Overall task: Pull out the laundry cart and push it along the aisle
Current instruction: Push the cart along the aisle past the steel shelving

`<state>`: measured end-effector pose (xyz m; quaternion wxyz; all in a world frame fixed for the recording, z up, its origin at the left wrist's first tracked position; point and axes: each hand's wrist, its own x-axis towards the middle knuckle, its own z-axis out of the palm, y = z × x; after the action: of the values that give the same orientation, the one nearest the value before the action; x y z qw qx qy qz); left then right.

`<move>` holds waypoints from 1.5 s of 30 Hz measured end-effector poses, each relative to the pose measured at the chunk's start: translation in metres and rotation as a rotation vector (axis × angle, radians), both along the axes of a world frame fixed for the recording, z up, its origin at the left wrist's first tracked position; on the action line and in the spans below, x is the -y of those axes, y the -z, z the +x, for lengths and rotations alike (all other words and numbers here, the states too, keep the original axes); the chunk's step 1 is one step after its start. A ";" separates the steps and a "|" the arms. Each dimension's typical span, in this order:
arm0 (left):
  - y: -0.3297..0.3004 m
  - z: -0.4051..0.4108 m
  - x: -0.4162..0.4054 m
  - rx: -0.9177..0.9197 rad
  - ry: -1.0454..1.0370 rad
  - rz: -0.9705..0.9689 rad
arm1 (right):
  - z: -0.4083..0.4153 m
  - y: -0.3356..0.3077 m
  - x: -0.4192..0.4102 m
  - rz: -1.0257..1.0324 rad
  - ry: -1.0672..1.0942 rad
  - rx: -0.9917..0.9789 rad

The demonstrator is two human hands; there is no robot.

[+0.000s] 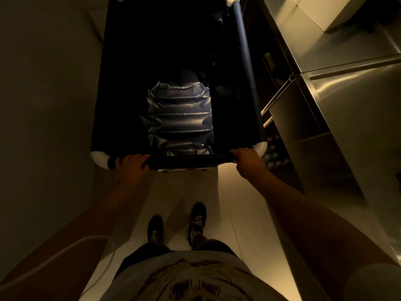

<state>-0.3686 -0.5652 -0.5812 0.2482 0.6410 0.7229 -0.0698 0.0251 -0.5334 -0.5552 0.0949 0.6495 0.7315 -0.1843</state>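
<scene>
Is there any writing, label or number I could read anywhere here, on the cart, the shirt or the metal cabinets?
None can be read.
Shirt: a dark print, too blurred to tell if it holds words.
Laundry cart: no label shows.
Steel cabinets: no sign or number shows.

Seen from above in dim light, both hands grip the near rail of the laundry cart: the left hand is wrapped over it near the white corner joint, the right hand just beside the other corner. The cart's dark fabric bin holds a crumpled shiny liner (nothing else shows inside). Steel cabinets stand close along its right, and two dark shoes rest on the pale tiled floor
</scene>
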 end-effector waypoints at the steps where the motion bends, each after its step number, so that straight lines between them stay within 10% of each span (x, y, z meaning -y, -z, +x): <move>1: -0.001 -0.004 -0.003 0.003 0.013 -0.012 | -0.002 0.000 0.001 -0.006 0.006 0.004; 45: -0.010 -0.100 0.086 0.028 0.228 0.019 | -0.112 0.011 0.212 -0.030 0.244 0.013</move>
<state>-0.4689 -0.6512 -0.5715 0.2424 0.7224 0.6424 -0.0818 -0.0871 -0.7450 -0.5666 0.0863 0.7334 0.6435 -0.2015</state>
